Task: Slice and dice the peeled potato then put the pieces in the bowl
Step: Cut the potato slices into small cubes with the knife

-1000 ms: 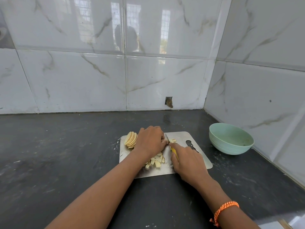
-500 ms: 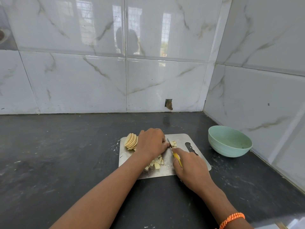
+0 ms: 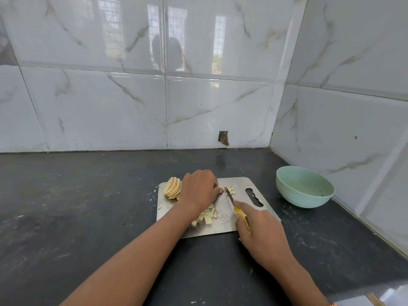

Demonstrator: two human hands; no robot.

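While the left hand (image 3: 199,191) lies curled, knuckles up, over potato slices on a steel cutting board (image 3: 240,186), the right hand (image 3: 262,235) is closed around the yellow handle of a small knife (image 3: 230,198), forefinger stretched along its back. What the left fingers grip underneath cannot be seen. The blade tip sits just beside the left fingertips (image 3: 219,190), so a slip or a wet slice sliding could nick them. Uncut slices (image 3: 172,187) lean in a fan at the board's far left corner; diced pieces (image 3: 206,216) lie in a loose heap near the front edge, with a few more (image 3: 230,190) beyond the blade. Cubes near the edge could be knocked onto the dark table (image 3: 88,206). A pale green bowl (image 3: 305,186) waits to the right, apart from the board, seemingly empty. The smooth board might skid under pressure.
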